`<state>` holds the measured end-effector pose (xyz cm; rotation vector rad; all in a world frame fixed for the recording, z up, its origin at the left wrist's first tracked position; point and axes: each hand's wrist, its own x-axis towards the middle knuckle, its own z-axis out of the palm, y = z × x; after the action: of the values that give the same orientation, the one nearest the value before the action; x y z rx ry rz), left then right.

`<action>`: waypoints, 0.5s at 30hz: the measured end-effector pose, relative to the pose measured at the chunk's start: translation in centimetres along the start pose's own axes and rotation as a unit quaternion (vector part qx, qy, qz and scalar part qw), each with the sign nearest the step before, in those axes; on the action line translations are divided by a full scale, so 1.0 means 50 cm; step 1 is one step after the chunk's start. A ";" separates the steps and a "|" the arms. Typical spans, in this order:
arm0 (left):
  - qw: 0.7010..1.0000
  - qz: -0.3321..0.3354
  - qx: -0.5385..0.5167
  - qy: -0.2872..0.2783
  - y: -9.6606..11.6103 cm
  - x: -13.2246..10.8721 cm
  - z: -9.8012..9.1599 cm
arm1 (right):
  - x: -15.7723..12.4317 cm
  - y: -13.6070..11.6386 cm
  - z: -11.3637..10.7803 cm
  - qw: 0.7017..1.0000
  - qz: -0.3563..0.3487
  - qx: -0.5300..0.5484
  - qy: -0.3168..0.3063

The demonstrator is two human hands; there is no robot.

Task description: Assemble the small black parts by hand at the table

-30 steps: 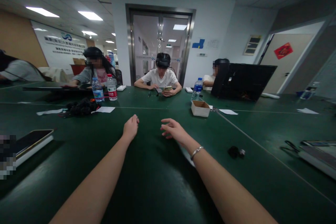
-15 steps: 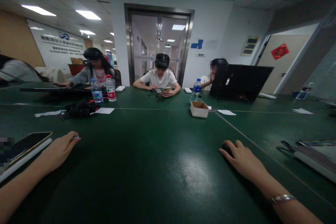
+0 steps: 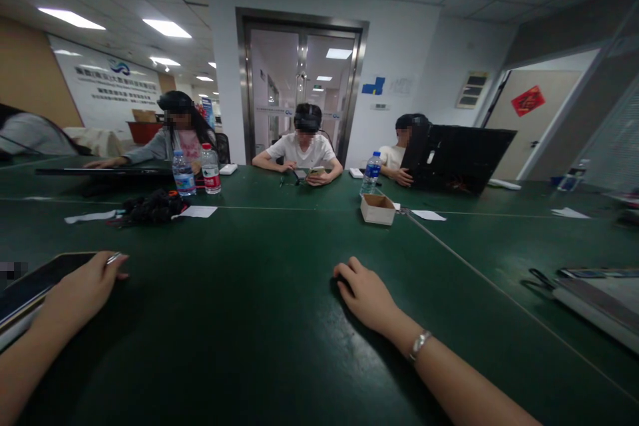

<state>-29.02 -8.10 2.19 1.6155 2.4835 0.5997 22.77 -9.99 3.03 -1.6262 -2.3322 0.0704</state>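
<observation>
My left hand (image 3: 82, 293) is at the left side of the green table, its fingers closed on a small shiny silvery thing (image 3: 114, 257) whose kind I cannot make out. Under and beside that hand lies a dark-screened device (image 3: 37, 289) with a pale edge, resembling a phone or tablet. My right hand (image 3: 369, 296), with a silver bracelet (image 3: 420, 345) at the wrist, curls over a black computer mouse (image 3: 342, 281) on the tabletop. Most of the mouse is hidden under the palm and fingers.
An open cardboard box (image 3: 378, 210) stands ahead of my right hand, beside a water bottle (image 3: 371, 173). A black tangled bundle (image 3: 154, 205) and two bottles (image 3: 210, 170) are at the left. Several people sit across the table (image 3: 239, 346). A monitor (image 3: 462, 156) stands at the right.
My right hand has slid left across the table with the mouse. My left hand has drawn back slightly to the left, over the device. A person at the right has lowered a hand beside the monitor.
</observation>
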 end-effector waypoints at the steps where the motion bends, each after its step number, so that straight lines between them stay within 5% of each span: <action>1: 1.000 -0.005 -0.002 -0.002 -0.006 0.005 0.001 | 0.013 -0.013 0.007 1.000 -0.008 0.005 -0.001; 9: 0.999 -0.040 0.005 -0.016 -0.039 0.022 0.008 | 0.071 -0.060 0.039 0.999 -0.036 0.031 0.000; 15: 0.999 0.044 0.025 -0.015 -0.024 0.017 0.009 | 0.063 -0.041 0.038 0.995 -0.051 0.087 -0.006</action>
<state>-30.27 -7.64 1.39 1.7469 2.4368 0.5232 19.41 -7.56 2.32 -1.4268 -2.3416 0.2539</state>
